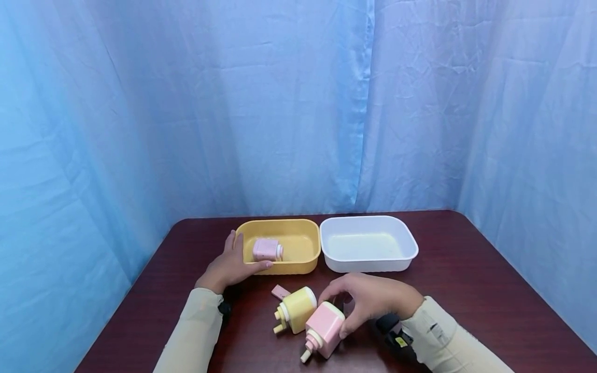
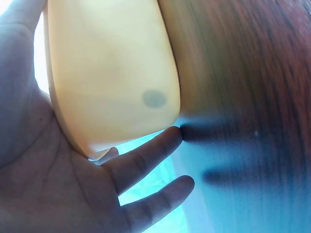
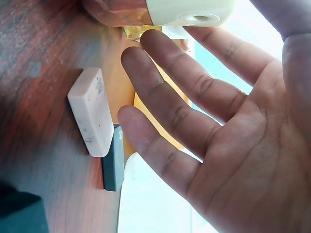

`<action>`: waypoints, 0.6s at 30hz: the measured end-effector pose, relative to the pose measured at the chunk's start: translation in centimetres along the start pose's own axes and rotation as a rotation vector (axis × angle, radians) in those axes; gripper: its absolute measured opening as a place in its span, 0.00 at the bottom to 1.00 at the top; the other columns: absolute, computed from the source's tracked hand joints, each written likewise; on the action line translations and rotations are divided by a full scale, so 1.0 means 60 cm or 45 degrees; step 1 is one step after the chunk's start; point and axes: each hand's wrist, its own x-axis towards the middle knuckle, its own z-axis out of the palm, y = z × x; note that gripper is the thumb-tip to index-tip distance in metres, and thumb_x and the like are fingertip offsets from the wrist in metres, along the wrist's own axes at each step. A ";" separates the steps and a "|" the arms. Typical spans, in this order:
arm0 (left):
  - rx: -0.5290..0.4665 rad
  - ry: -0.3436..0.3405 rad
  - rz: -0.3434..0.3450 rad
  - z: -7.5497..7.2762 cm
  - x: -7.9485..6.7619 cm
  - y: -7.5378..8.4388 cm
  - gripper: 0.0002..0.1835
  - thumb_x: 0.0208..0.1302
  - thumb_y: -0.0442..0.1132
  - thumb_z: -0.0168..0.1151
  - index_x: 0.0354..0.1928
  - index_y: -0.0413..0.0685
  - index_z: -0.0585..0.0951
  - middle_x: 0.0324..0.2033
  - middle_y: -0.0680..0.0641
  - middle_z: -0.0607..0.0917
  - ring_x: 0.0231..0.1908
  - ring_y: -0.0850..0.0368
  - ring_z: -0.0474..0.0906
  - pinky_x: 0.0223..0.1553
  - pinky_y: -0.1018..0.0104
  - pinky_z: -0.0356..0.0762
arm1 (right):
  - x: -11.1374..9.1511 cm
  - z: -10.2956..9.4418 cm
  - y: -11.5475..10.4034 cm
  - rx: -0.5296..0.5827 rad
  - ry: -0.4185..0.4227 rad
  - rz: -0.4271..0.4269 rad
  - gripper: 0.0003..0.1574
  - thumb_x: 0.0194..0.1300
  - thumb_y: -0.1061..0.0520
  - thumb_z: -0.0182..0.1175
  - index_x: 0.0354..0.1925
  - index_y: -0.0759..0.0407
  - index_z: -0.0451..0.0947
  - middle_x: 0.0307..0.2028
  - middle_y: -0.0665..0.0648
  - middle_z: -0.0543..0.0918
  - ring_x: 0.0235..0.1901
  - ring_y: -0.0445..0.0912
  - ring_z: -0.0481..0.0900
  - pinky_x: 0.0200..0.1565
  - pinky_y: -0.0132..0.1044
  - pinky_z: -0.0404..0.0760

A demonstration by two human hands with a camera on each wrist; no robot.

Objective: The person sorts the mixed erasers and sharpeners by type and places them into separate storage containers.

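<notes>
Pinching a pink sharpener, the right hand is otherwise loosely spread.

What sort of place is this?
Maybe a curtained-off recording corner, though I can't be sure. Blue curtains hang on three sides of a dark table, and a small black gadget sits at the person's right wrist.
</notes>
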 end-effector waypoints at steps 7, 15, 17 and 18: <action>0.000 -0.004 0.007 0.001 0.000 -0.001 0.75 0.48 0.84 0.62 0.84 0.44 0.41 0.83 0.39 0.36 0.67 0.32 0.73 0.60 0.39 0.77 | -0.002 0.002 0.003 -0.127 0.021 -0.043 0.37 0.46 0.48 0.82 0.56 0.33 0.82 0.47 0.35 0.84 0.45 0.31 0.80 0.50 0.37 0.83; 0.009 -0.006 0.001 0.001 -0.001 -0.001 0.75 0.47 0.85 0.62 0.84 0.44 0.41 0.83 0.39 0.36 0.66 0.32 0.74 0.59 0.38 0.78 | -0.002 0.002 -0.002 -0.233 0.023 -0.100 0.38 0.46 0.49 0.82 0.56 0.33 0.81 0.47 0.33 0.83 0.44 0.30 0.79 0.49 0.35 0.83; 0.009 -0.005 0.003 0.001 -0.001 0.000 0.75 0.48 0.84 0.62 0.84 0.44 0.41 0.83 0.39 0.36 0.66 0.32 0.73 0.59 0.38 0.78 | -0.002 0.002 -0.004 -0.247 0.023 -0.119 0.38 0.45 0.50 0.82 0.55 0.33 0.81 0.46 0.33 0.83 0.44 0.29 0.79 0.49 0.34 0.83; 0.011 -0.004 0.003 0.001 -0.001 0.000 0.75 0.48 0.84 0.62 0.84 0.44 0.41 0.83 0.39 0.36 0.66 0.32 0.73 0.59 0.38 0.78 | -0.003 0.002 -0.004 -0.249 0.021 -0.119 0.38 0.45 0.50 0.82 0.55 0.33 0.81 0.46 0.32 0.83 0.44 0.29 0.79 0.48 0.34 0.83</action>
